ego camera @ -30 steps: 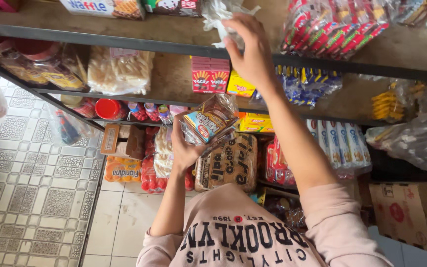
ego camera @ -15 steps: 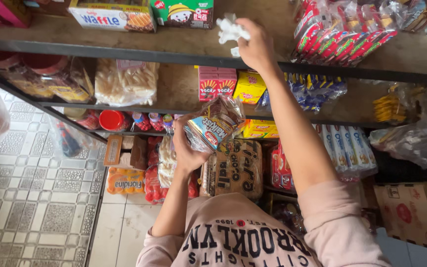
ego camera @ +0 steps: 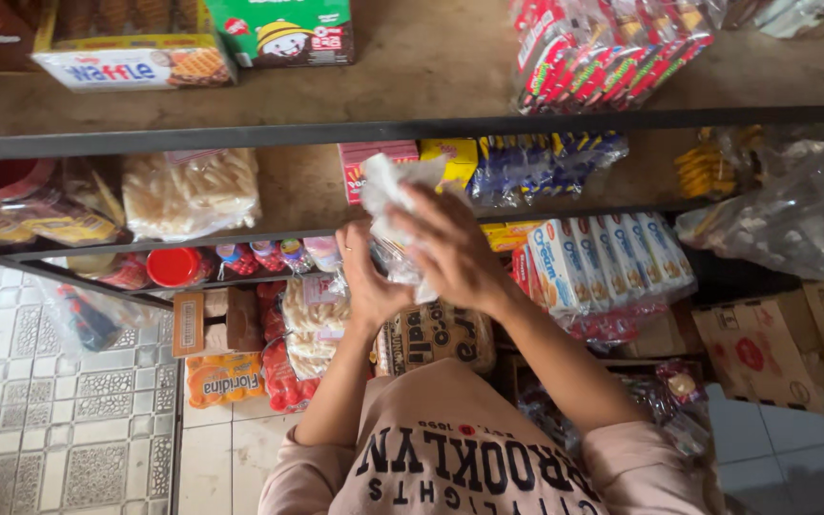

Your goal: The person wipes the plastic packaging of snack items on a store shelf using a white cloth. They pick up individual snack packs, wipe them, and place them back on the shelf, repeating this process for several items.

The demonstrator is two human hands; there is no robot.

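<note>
Holding a clear packet (ego camera: 395, 221) between them, the left hand (ego camera: 366, 281) closes on its lower part and the right hand (ego camera: 455, 250) wraps its side. The packet stands upright, before the middle shelf (ego camera: 317, 191).

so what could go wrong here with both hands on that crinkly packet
The left hand and right hand squeeze the clear plastic packet between them; pressed harder, the thin wrap might tear or its contents get crushed. The hands work close to the shelf edge and the stacked cream biscuit packs, so a wide elbow move could knock those packs off. With both hands busy, a slip would likely drop the packet onto the goods below.
</note>
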